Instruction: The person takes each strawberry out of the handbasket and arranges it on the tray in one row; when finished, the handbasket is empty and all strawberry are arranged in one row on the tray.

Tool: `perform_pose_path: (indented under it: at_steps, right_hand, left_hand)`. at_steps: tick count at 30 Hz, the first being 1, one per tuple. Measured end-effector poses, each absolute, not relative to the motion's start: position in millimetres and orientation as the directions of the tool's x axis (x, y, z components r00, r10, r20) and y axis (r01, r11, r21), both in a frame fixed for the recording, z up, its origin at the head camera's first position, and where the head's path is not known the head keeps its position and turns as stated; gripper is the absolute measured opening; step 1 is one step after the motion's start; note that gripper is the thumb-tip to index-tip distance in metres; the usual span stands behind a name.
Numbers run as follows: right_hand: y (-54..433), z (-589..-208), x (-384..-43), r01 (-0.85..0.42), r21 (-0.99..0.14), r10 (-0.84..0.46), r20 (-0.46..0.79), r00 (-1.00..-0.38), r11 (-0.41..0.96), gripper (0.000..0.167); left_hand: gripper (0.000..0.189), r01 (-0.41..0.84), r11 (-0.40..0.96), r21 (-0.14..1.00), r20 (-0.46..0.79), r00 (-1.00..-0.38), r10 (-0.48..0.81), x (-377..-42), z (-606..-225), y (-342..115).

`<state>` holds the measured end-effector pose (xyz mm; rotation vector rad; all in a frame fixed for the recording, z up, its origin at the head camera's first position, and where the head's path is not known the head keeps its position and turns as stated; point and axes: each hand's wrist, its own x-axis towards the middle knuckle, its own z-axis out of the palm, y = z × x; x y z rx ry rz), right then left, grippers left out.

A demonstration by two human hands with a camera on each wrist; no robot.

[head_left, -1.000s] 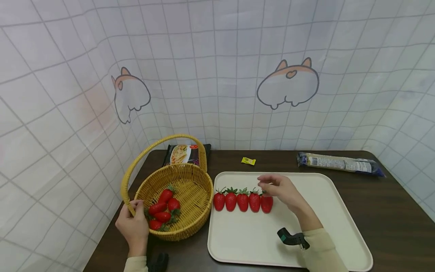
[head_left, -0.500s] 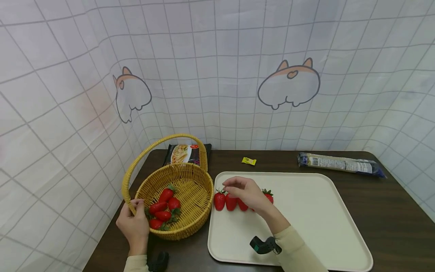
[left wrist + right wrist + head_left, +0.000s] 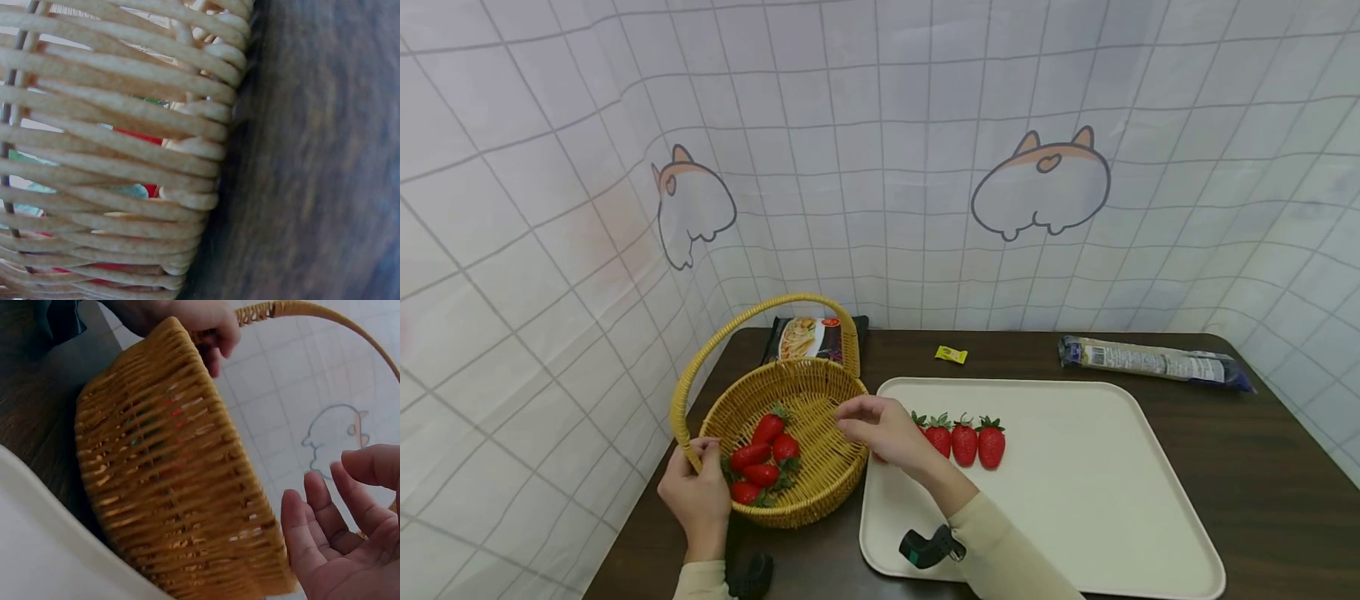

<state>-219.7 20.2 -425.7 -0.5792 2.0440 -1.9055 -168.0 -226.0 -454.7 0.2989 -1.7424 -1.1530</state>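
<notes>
A yellow woven basket (image 3: 816, 492) with a tall hoop handle stands at the left, several red strawberries (image 3: 762, 475) piled in its left side. My left hand (image 3: 697, 500) grips its left rim where the handle meets it. My right hand (image 3: 887, 429) hovers at the basket's right rim, fingers loosely bent and holding nothing; in the right wrist view those fingers (image 3: 322, 500) spread beside the woven wall. Beneath the right forearm lies a cream tray (image 3: 1075, 517), with a row of strawberries (image 3: 964, 443) near its far left, partly hidden by that hand. The left wrist view shows only weave (image 3: 112, 150) and tabletop.
Behind the basket lies a black food packet (image 3: 808, 340). A small yellow wrapped sweet (image 3: 951, 355) sits beyond the tray, and a long plastic package (image 3: 1153, 362) lies at the back right. A white gridded curtain (image 3: 880, 167) closes off the dark wooden table (image 3: 1292, 467) behind.
My right hand has moved left from above the rightmost strawberry on the tray to the basket's right rim, carrying nothing. My left hand has kept its grip on the basket.
</notes>
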Motion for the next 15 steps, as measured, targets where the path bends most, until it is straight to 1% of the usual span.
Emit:
perform_pose_path:
  at_steps: [3,6,9,12,15]
  right_hand:
    - [10,-423,-220,-0.103,-0.994,-0.505,0.065,-0.86,0.047,0.024]
    - [-2,-423,-221,-0.11,-0.991,-0.544,0.048,-0.838,0.081,0.023]
    - [-12,-425,-224,-0.088,-0.992,-0.559,0.025,-0.829,0.086,0.025]
    - [-23,-428,-227,-0.054,-0.997,-0.57,0.011,-0.822,0.058,0.027]
    - [-32,-431,-230,-0.051,-0.997,-0.586,0.007,-0.81,0.058,0.025]
  left_hand:
    - [0.013,0.278,0.523,0.806,0.587,-0.488,-0.646,-175,-466,-233]
    - [0.013,0.263,0.523,0.811,0.578,-0.494,-0.649,-180,-475,-239]
    - [0.013,0.265,0.521,0.811,0.578,-0.499,-0.646,-181,-477,-241]
    - [0.013,0.271,0.523,0.808,0.583,-0.497,-0.643,-180,-477,-241]
    - [0.012,0.274,0.524,0.806,0.586,-0.492,-0.644,-179,-477,-240]
